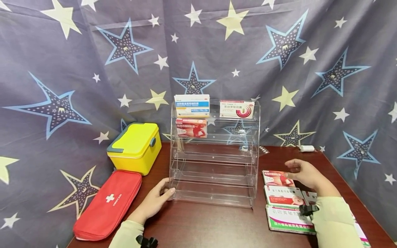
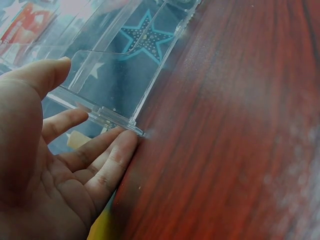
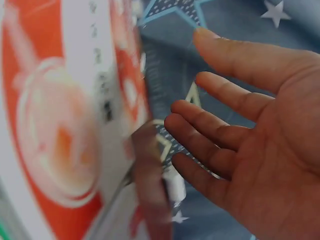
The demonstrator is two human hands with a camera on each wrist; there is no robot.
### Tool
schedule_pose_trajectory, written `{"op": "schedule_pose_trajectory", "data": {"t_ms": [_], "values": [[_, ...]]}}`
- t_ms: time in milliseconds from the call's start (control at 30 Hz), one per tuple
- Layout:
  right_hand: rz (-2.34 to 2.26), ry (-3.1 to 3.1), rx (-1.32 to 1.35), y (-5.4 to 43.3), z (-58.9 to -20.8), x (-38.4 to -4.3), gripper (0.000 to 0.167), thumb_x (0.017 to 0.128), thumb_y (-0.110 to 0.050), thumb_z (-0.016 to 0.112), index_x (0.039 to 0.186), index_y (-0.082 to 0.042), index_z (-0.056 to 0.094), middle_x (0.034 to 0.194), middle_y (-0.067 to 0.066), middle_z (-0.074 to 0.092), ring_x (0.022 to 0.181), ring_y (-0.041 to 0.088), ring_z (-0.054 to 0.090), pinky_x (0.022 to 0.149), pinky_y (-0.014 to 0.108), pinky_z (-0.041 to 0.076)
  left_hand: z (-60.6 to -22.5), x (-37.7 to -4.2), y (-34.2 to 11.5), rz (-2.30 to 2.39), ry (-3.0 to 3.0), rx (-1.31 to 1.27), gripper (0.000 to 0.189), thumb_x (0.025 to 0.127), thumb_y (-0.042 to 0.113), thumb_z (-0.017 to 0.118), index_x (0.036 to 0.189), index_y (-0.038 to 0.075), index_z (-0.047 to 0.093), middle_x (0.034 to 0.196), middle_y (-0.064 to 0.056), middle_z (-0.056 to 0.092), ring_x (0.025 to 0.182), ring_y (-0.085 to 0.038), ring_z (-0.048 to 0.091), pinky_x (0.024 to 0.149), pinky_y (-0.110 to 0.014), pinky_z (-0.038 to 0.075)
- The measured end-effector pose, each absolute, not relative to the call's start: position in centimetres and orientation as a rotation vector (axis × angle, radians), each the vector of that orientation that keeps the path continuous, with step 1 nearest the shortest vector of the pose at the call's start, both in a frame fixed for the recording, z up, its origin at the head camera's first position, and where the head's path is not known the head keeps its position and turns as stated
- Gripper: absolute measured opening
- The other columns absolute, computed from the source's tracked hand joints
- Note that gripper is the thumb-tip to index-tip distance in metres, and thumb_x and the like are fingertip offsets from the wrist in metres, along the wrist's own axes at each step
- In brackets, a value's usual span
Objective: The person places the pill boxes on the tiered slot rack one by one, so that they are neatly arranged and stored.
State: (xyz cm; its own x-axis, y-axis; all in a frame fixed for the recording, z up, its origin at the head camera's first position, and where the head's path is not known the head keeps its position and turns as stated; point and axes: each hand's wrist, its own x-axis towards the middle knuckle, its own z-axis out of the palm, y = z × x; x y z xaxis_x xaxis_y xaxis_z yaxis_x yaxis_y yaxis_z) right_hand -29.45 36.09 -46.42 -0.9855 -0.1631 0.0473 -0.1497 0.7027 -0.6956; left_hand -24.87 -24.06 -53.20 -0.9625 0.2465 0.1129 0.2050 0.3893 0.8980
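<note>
Grey-blue fabric hangs behind my worktop & down its L + R sides, w/ creases & vert. folds. Printed all over: sm. white stars, pale-yellow stars, bigger blue-outlined stars w/ dotted centres. Worktop's dk reddish-brown, wood-grain streaks, bit glossy; soft pale reflections in my L wrist view.

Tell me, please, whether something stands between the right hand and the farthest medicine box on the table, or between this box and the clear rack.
Nothing visible does. The right hand is at the right end of the red ibuprofen capsule box, with no object between; only tabletop shows between the box and the clear display rack.
</note>
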Motion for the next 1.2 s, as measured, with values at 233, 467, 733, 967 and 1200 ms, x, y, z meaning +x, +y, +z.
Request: {"op": "schedule_pose_trajectory", "data": {"t_ms": [233,467,733,967,1200], "values": [[-1.14,2.842,-0.293,37.6,-48.3,-29.7,0.06,0.09,-0.018,0.085,0.136,0.009,0.059,0.128,0.028,0.065,0.111,0.039,0.064,0.084,0.039,0.056,-53.3,-24.8,-24.0,1.662,2.59,0.423,0.046,0.106,0.03,0.065,0.148,0.014,0.052,0.119,-0.012,0.065,0.102,-0.023,0.068,0.082,-0.03,0.056],[-1.106,2.822,-0.343,38.1,-49.0,-30.0,0.057,0.087,-0.016,0.087,0.132,0.008,0.062,0.12,0.022,0.069,0.107,0.033,0.065,0.083,0.04,0.055,-53.3,-24.8,-24.1,1.658,2.586,0.42,0.046,0.107,0.031,0.064,0.148,0.014,0.052,0.122,-0.015,0.065,0.104,-0.025,0.068,0.083,-0.031,0.057],[-1.071,2.803,-0.289,38.0,-48.8,-30.0,0.062,0.086,-0.013,0.087,0.134,0.014,0.059,0.118,0.023,0.07,0.106,0.036,0.067,0.083,0.041,0.057,-53.0,-24.8,-23.9,1.646,2.598,0.413,0.047,0.107,0.032,0.064,0.149,0.015,0.051,0.12,-0.013,0.065,0.1,-0.023,0.069,0.082,-0.03,0.057],[-1.05,2.818,-0.262,37.9,-48.8,-30.0,0.066,0.085,-0.011,0.087,0.135,0.019,0.055,0.117,0.027,0.069,0.104,0.037,0.068,0.081,0.043,0.058,-52.9,-24.8,-23.8,1.658,2.584,0.408,0.048,0.107,0.031,0.064,0.149,0.014,0.051,0.122,-0.013,0.064,0.102,-0.023,0.068,0.083,-0.031,0.057],[-1.076,2.833,-0.265,37.6,-48.8,-30.1,0.066,0.082,-0.004,0.088,0.134,0.019,0.055,0.114,0.027,0.068,0.097,0.033,0.068,0.074,0.038,0.058,-53.1,-24.8,-23.9,1.661,2.587,0.406,0.047,0.106,0.03,0.065,0.148,0.014,0.052,0.121,-0.012,0.065,0.102,-0.022,0.068,0.083,-0.03,0.057]]}}
